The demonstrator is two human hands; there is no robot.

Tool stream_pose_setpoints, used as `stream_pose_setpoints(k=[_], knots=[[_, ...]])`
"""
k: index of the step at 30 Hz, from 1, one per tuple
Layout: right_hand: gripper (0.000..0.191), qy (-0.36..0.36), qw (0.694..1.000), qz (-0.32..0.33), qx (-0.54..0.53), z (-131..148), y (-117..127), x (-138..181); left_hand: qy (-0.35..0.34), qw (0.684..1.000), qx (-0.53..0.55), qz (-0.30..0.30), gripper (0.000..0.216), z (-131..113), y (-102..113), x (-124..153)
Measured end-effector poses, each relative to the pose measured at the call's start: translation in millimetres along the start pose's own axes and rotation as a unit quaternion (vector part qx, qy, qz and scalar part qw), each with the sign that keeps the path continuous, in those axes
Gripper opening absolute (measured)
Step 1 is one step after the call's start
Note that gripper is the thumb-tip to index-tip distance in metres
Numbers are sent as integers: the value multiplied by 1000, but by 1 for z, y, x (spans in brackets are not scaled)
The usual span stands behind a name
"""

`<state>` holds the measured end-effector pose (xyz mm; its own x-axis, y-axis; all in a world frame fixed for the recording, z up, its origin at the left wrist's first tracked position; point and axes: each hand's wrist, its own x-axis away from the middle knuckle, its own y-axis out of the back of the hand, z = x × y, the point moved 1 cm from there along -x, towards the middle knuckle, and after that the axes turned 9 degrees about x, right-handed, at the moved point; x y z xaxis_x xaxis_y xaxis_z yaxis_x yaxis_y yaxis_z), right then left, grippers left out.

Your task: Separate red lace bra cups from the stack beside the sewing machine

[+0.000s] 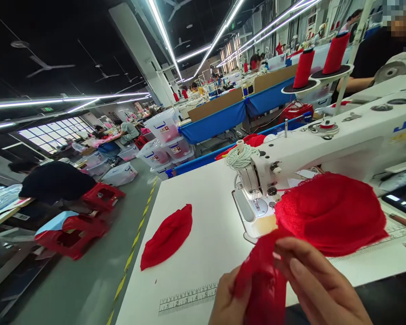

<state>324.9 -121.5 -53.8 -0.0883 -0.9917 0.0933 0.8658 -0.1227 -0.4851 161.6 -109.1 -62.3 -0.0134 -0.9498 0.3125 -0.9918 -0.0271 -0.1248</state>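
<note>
Close to the table's front edge, my left hand (230,295) is closed on a red fabric piece (264,275) that drapes down between my hands. My right hand (320,284) pinches the upper right edge of the same piece, thumb and fingers together. Behind it stands a white sewing machine (325,135), its needle area lit. A pile of red fabric pieces (334,214) with a lacy edge lies to the right of the needle. On the left of the white table (209,189) rests a single leaf-shaped red fabric piece (167,235), apart from my hands.
A printed ruler scale (187,299) runs along the table front. Red thread cones (303,68) stand on a rack behind the machine. A dark-screened device (404,198) lies at the right edge. Plastic bins (162,126), red stools (71,234) and other people at work are beyond the table.
</note>
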Motion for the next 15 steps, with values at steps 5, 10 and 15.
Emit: stream_pose_setpoints(k=[5,10,15], knots=[[36,220,902,-6,372,-46,22,-29,141,977,152,44,25,-23,-1,-43],[53,436,575,50,690,-82,24,-25,205,954,210,55,27,-27,0,-63],[89,480,496,41,722,-82,17,-25,241,927,285,41,29,-31,0,-69]])
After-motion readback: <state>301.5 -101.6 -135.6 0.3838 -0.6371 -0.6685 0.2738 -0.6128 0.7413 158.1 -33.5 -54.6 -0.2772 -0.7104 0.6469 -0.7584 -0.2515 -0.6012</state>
